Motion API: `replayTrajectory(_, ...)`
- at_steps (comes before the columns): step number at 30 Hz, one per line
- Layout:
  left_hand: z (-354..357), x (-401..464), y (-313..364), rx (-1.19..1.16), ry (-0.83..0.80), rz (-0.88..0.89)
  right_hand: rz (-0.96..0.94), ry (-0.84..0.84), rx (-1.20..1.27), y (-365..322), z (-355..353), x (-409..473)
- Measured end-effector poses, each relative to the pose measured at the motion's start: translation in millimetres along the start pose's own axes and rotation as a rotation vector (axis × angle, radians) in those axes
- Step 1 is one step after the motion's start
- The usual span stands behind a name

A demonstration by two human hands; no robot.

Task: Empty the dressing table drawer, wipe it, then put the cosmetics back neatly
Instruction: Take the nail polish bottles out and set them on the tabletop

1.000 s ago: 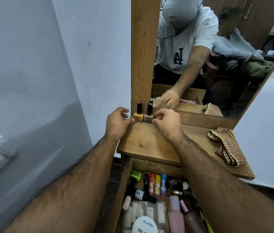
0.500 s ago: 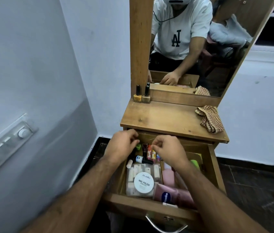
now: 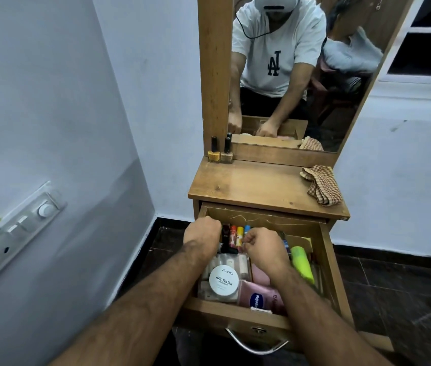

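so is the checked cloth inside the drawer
No, the checked cloth lies on the table top at its right edge, above the open drawer.

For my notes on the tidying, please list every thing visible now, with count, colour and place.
nail polish bottles: 2, yellow and beige, tabletop back left
checked cloth: 1, brown-white, tabletop right
drawer: 1, wooden, pulled open
round tub: 1, white, drawer front left
small tubes: about 4, mixed colours, drawer back
green bottle: 1, drawer right
pink pouch: 1, drawer front
mirror: 1, behind tabletop
left hand: drawer back left, grip hidden
right hand: fingers curled, drawer middle
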State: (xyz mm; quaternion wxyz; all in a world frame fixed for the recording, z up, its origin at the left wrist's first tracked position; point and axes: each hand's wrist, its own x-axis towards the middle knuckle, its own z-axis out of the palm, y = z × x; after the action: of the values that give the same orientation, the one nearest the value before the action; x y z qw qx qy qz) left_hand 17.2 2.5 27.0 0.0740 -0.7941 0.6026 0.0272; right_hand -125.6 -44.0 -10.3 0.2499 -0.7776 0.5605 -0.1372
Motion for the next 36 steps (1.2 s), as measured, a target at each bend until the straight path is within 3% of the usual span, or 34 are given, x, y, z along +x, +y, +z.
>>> replayTrajectory(10, 3.6, 4.3, 9.0, 0.042, 0.027, -0.033, 0.152, 0.241, 0.072, 19.8, -10.1, 10.4)
replayTrajectory(16, 3.9, 6.3, 3.9, -0.063, 0.092, -0.026, 0.004, 0.142, -0.151, 13.0, -10.5, 17.8)
replayTrajectory(23, -2.2, 17.3, -10.4, -0.409, 0.171, -0.027, -0.178, 0.037, -0.159, -11.9, 4.1, 25.9)
replayTrajectory(28, -2.7, 21.4, -19.5, -0.630, 0.188, 0.013, -0.147, -0.050, 0.023, -15.3, 13.0, 32.9)
replayTrajectory(31, -0.1, 23.4, -23.9, -0.809, 0.209, -0.024, -0.080, -0.137, 0.305, -13.1, 15.8, 33.6)
replayTrajectory(36, 9.7, 22.5, -30.5, -0.914, 0.058, 0.039, 0.029, -0.172, 0.679, -11.4, 7.9, 30.8)
